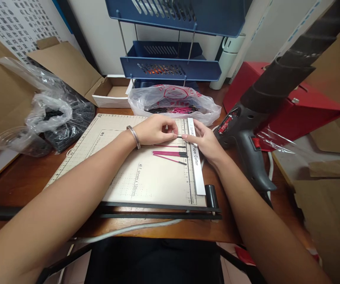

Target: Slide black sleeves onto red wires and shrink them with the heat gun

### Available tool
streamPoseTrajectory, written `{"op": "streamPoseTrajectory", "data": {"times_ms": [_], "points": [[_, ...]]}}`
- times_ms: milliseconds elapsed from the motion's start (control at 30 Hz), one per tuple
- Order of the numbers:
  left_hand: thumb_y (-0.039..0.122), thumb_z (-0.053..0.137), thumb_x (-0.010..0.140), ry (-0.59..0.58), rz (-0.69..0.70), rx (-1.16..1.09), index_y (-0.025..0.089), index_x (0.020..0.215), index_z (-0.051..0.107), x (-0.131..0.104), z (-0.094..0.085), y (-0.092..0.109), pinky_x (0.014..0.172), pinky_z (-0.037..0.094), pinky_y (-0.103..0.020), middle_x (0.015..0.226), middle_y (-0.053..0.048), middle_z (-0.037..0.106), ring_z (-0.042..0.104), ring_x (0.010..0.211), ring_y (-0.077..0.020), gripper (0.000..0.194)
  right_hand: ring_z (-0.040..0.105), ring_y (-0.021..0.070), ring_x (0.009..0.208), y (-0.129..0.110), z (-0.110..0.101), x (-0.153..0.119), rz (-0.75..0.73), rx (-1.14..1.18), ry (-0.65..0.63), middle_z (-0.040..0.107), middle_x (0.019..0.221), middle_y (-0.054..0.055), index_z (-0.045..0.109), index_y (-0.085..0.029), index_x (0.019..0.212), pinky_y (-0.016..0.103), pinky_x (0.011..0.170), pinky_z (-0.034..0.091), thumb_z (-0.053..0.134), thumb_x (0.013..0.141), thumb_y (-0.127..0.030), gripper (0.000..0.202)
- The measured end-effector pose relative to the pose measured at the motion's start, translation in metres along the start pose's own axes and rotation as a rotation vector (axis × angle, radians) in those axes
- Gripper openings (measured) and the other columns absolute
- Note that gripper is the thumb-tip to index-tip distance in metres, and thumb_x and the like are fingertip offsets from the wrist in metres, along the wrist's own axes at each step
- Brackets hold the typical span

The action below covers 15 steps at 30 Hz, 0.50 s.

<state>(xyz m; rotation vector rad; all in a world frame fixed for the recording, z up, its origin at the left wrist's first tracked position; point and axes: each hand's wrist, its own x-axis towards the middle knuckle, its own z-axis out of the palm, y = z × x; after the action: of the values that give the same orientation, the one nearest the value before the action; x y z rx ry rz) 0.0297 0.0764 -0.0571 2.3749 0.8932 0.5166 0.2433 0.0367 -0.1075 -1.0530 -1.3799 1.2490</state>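
Observation:
A cream paper cutter (122, 183) with printed grids lies in front of me, a white strip (198, 173) along its right side. My left hand (156, 130), a metal bracelet at its wrist, pinches a thin wire whose dark end (180, 135) shows by the fingertips; most of that wire is hidden. The thumb of my right hand (205, 144) crosses the white strip and touches the dark end, while its fingers stay on the strip's outer side. Just below, several pink wires (168, 154) with black ends lie on the board, ends toward the ruler.
A plastic bag (208, 112) with more wires lies behind the cutter, below a blue tiered rack (170, 71). Right stand a dark heat gun (247, 146) and a red box (314, 90). A bag of black pieces (72, 118) and an opened carton (111, 101) sit left.

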Motion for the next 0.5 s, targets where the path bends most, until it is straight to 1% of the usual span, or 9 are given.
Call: {"op": "streamPoseTrajectory", "data": {"times_ms": [67,167,300,500], "points": [[0.026,0.067,0.084,0.003,0.011,0.001,0.014,0.087,0.077,-0.0001,0.0002,-0.0013,0.065,0.041,-0.025,0.071,-0.001,0.069,0.055,0.064,-0.0119,0.016,0.063,0.0323,0.138,0.0019,0.0008,0.0006,-0.008,-0.002,0.008,0.068,0.147,0.014,0.061,-0.019,0.135,0.047,0.123,0.047,0.088,0.065,-0.036,0.077],[0.028,0.069,0.086,0.020,0.027,0.007,0.015,0.088,0.079,0.0000,0.0001,-0.0033,0.069,0.043,-0.025,0.080,-0.003,0.073,0.058,0.069,-0.0130,0.016,0.064,0.0329,0.138,0.0035,0.0018,0.0013,-0.003,0.020,0.030,0.067,0.149,0.015,0.059,-0.018,0.135,0.047,0.123,0.047,0.087,0.064,-0.033,0.077],[0.032,0.071,0.089,0.014,0.036,0.003,0.016,0.090,0.080,0.0007,-0.0009,-0.0064,0.075,0.045,-0.027,0.088,-0.004,0.075,0.061,0.079,-0.0156,0.019,0.064,0.0334,0.138,0.0040,0.0024,0.0018,0.022,0.010,0.049,0.068,0.147,0.013,0.059,-0.020,0.134,0.050,0.124,0.046,0.085,0.064,-0.032,0.076],[0.031,0.071,0.091,0.001,0.058,0.003,0.016,0.091,0.081,0.0015,-0.0011,-0.0095,0.077,0.045,-0.028,0.088,-0.004,0.072,0.061,0.080,-0.0158,0.018,0.064,0.0331,0.139,0.0053,0.0030,0.0027,0.003,0.013,0.052,0.067,0.149,0.015,0.057,-0.018,0.134,0.049,0.124,0.046,0.084,0.063,-0.030,0.077]]}}
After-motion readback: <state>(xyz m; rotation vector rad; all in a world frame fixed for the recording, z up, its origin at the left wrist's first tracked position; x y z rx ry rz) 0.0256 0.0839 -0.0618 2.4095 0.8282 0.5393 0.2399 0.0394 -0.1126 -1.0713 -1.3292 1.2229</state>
